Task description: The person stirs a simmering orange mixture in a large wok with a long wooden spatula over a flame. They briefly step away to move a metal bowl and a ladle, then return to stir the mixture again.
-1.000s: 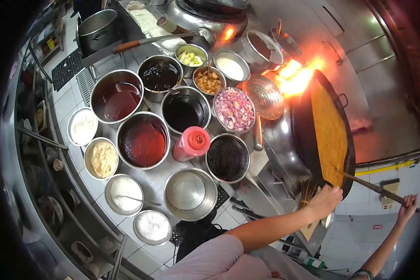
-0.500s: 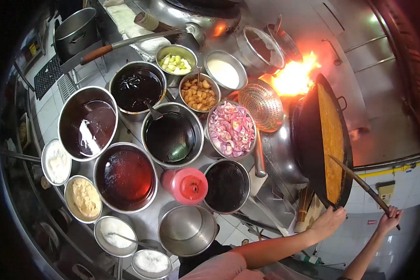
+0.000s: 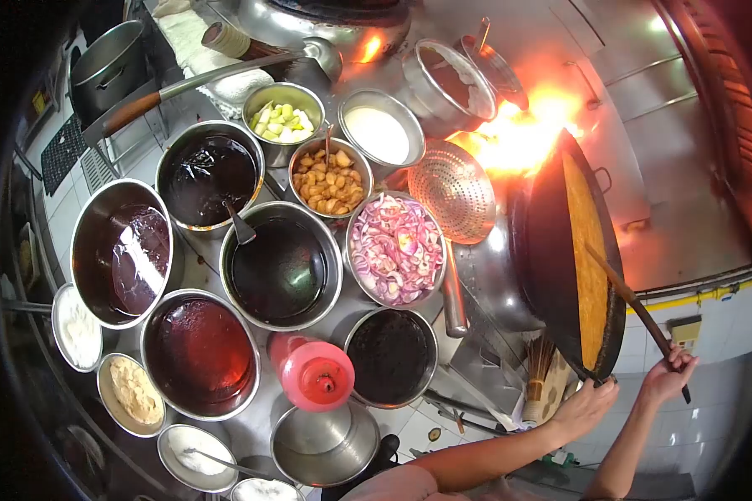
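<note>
A large black wok [image 3: 551, 275] stands tilted over the burner, with a layer of yellow-orange food [image 3: 587, 250] inside it. My left hand [image 3: 587, 409] is closed at the wok's near rim, where a handle seems to be. In my right hand [image 3: 670, 374] is the wooden handle of a long cooking utensil [image 3: 639, 311], its fingers wrapped round the shaft's upper end. The utensil slants down into the food. Its head is hidden there, so its kind does not show. Bright flames [image 3: 526, 138] rise at the wok's far side.
Left of the wok lie a perforated strainer [image 3: 451, 190] and a bowl of sliced red onions [image 3: 397, 249]. Pots of dark liquid [image 3: 280, 267], a red plastic container [image 3: 313, 371] and bowls of white powder [image 3: 196, 457] crowd the counter. A long-handled ladle [image 3: 200, 79] lies behind; a bamboo brush [image 3: 539, 367] stands near the wok.
The flames have grown larger and brighter. My right hand and the utensil have moved slightly left and up in view. The pots have shifted left and mostly downward as the camera turned.
</note>
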A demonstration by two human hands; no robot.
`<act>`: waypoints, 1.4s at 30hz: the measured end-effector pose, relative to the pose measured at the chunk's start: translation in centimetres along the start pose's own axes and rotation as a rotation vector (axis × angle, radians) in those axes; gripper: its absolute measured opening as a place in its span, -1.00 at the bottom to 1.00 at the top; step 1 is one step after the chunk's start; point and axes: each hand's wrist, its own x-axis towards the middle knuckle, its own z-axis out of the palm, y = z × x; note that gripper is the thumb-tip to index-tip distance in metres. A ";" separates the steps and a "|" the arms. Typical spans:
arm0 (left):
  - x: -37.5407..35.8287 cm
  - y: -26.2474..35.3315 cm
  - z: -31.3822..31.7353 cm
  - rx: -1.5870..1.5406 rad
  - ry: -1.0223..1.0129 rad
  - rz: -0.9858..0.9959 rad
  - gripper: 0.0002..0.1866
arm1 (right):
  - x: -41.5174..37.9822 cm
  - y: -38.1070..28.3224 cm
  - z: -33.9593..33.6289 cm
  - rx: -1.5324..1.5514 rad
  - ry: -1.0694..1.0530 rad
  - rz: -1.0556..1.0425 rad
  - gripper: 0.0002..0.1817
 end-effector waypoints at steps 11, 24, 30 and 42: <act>0.1 0.3 -0.2 -0.024 0.087 -0.012 -0.76 | 0.3 1.2 -0.9 -0.019 -0.121 -0.043 -0.61; 1.2 2.0 -0.9 -0.040 -0.076 -0.054 -0.79 | 5.6 -1.9 -12.7 0.173 -0.090 0.099 -0.56; 1.5 3.0 -0.4 0.076 -0.120 -0.062 -0.73 | 8.9 -5.7 -18.4 0.177 -0.128 0.152 -0.55; 2.4 5.3 -1.3 0.183 -0.199 -0.011 -0.62 | 18.6 -13.2 -26.1 0.193 -0.191 0.213 -0.61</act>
